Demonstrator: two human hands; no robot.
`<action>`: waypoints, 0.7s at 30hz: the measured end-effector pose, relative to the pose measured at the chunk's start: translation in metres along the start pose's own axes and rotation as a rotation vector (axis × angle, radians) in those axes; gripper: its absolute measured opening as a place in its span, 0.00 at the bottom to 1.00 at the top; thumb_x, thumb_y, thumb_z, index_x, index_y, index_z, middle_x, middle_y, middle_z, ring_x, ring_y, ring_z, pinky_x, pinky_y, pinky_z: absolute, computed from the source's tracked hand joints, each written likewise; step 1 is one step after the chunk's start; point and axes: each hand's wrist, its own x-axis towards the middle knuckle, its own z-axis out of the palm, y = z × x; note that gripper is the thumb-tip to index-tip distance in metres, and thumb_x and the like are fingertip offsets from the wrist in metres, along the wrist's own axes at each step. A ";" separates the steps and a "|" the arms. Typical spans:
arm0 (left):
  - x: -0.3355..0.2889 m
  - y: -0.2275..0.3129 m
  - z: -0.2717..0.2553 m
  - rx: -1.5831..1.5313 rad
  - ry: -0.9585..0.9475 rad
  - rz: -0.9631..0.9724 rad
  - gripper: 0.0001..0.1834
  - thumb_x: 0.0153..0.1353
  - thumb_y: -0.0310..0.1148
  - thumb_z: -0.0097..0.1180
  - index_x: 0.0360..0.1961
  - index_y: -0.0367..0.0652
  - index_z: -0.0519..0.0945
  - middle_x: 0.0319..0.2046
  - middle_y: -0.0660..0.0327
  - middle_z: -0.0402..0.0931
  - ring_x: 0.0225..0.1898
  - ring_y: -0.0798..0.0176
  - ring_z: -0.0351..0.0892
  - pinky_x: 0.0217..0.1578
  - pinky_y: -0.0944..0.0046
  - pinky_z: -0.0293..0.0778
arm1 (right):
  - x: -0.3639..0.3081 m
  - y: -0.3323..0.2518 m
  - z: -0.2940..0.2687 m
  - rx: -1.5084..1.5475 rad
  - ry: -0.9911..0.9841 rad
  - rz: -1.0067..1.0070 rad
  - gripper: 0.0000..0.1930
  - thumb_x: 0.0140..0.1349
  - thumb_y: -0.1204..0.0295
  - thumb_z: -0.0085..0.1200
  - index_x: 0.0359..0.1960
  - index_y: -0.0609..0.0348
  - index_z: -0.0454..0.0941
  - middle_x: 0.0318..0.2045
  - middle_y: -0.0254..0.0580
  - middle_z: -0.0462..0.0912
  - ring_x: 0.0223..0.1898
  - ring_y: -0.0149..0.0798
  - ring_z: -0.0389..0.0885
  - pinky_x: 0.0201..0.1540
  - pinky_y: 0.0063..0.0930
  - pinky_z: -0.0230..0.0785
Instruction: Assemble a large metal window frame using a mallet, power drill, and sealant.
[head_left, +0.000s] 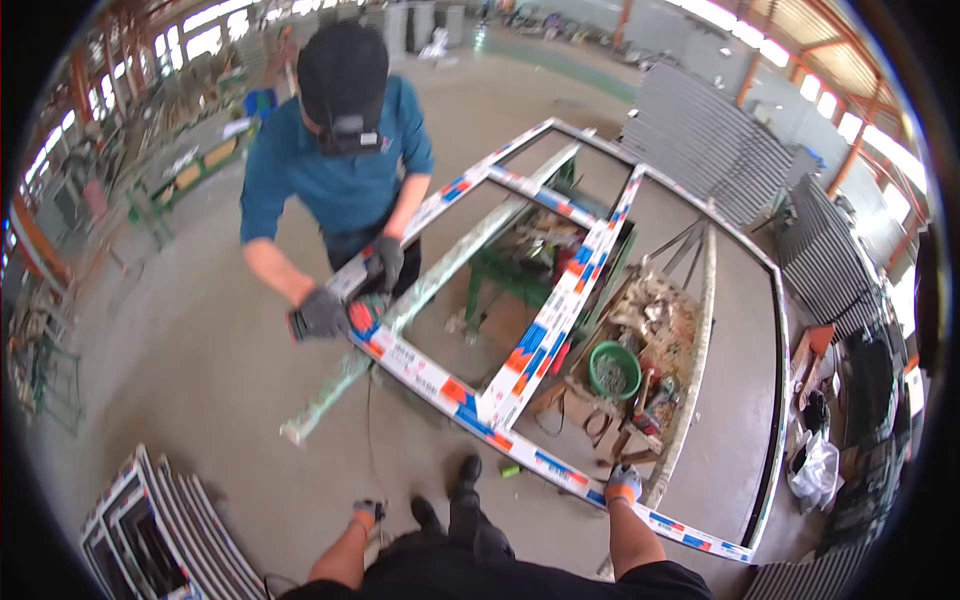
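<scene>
A large window frame [543, 322], covered in printed white, blue and orange protective film, lies level on supports in front of me. My right hand [624, 484], in a grey and orange glove, grips its near rail toward the right. Low beside my legs is my left hand [370, 508], gloved and with the fingers curled. A thin dark cord passes close to it; whatever the fingers hold is too small to make out. Across the frame's left corner, a co-worker [340, 180] in a blue shirt and dark cap holds a red and black power tool [364, 312] against the rail.
Beneath the frame stands a cluttered workbench [655, 310] with a green basket [614, 369] of small metal parts and hand tools. A film-wrapped support bar [450, 262] sticks out to the left. Stacked frames [150, 530] lean at lower left; grey profiles [690, 130] are piled beyond.
</scene>
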 end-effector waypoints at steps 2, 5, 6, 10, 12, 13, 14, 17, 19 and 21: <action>-0.007 -0.002 -0.007 -0.154 0.037 0.015 0.16 0.54 0.45 0.61 0.38 0.47 0.84 0.38 0.53 0.84 0.40 0.46 0.83 0.40 0.43 0.76 | -0.004 -0.019 -0.011 0.044 -0.013 0.019 0.20 0.65 0.53 0.47 0.38 0.57 0.81 0.40 0.55 0.84 0.45 0.55 0.82 0.50 0.45 0.72; -0.008 0.028 -0.022 -1.377 0.085 -0.453 0.10 0.58 0.33 0.58 0.26 0.36 0.80 0.22 0.56 0.79 0.19 0.55 0.80 0.22 0.58 0.78 | -0.001 -0.010 -0.012 0.007 0.010 0.045 0.22 0.65 0.52 0.46 0.37 0.59 0.82 0.39 0.55 0.84 0.44 0.55 0.82 0.48 0.46 0.72; -0.012 0.026 -0.020 -1.222 0.043 -0.409 0.09 0.58 0.31 0.58 0.25 0.36 0.80 0.20 0.57 0.77 0.18 0.57 0.79 0.20 0.59 0.77 | -0.003 -0.011 -0.010 -0.003 -0.005 0.038 0.22 0.65 0.52 0.46 0.37 0.59 0.82 0.39 0.55 0.84 0.44 0.55 0.82 0.48 0.46 0.72; -0.017 0.002 0.014 -1.557 0.025 -0.513 0.07 0.56 0.29 0.59 0.25 0.38 0.80 0.18 0.58 0.76 0.18 0.56 0.80 0.21 0.57 0.77 | -0.004 -0.022 -0.012 -0.001 -0.050 0.023 0.20 0.66 0.53 0.46 0.35 0.56 0.82 0.37 0.51 0.84 0.43 0.53 0.82 0.47 0.45 0.72; -0.019 0.008 0.015 -1.494 0.031 -0.441 0.07 0.55 0.30 0.60 0.25 0.38 0.79 0.18 0.57 0.76 0.18 0.57 0.81 0.21 0.58 0.77 | -0.008 -0.018 -0.015 0.005 -0.014 0.037 0.21 0.65 0.52 0.48 0.35 0.56 0.83 0.37 0.53 0.85 0.42 0.55 0.83 0.47 0.47 0.72; -0.020 0.018 0.012 -1.584 0.058 -0.472 0.08 0.55 0.31 0.60 0.24 0.37 0.80 0.20 0.57 0.79 0.20 0.57 0.82 0.21 0.59 0.77 | -0.009 -0.012 -0.017 -0.013 -0.011 0.050 0.21 0.65 0.52 0.48 0.35 0.56 0.83 0.37 0.53 0.85 0.42 0.55 0.83 0.47 0.47 0.72; -0.021 0.005 0.019 -1.584 0.076 -0.485 0.08 0.55 0.31 0.60 0.24 0.37 0.80 0.20 0.57 0.79 0.20 0.57 0.82 0.21 0.59 0.77 | -0.010 -0.019 -0.016 0.003 -0.028 0.045 0.20 0.65 0.52 0.48 0.35 0.56 0.83 0.37 0.53 0.85 0.42 0.54 0.83 0.47 0.46 0.72; -0.016 -0.015 0.035 -1.444 0.041 -0.493 0.09 0.55 0.32 0.59 0.24 0.36 0.81 0.20 0.58 0.80 0.21 0.58 0.83 0.21 0.60 0.77 | -0.006 -0.027 -0.012 0.007 -0.016 0.020 0.19 0.66 0.54 0.47 0.35 0.56 0.83 0.36 0.51 0.85 0.41 0.53 0.82 0.46 0.45 0.72; -0.009 -0.016 0.032 -1.511 0.023 -0.483 0.11 0.55 0.33 0.58 0.24 0.36 0.82 0.21 0.58 0.81 0.21 0.59 0.84 0.21 0.60 0.77 | -0.007 -0.027 -0.016 0.012 -0.032 0.012 0.19 0.66 0.54 0.47 0.35 0.56 0.83 0.36 0.51 0.85 0.41 0.53 0.82 0.46 0.45 0.72; -0.010 0.003 0.014 -1.406 0.032 -0.406 0.10 0.55 0.33 0.58 0.25 0.36 0.82 0.20 0.58 0.81 0.21 0.59 0.84 0.21 0.60 0.77 | -0.009 -0.020 -0.023 -0.020 -0.026 0.034 0.20 0.67 0.53 0.47 0.35 0.56 0.83 0.35 0.51 0.85 0.41 0.53 0.83 0.46 0.45 0.72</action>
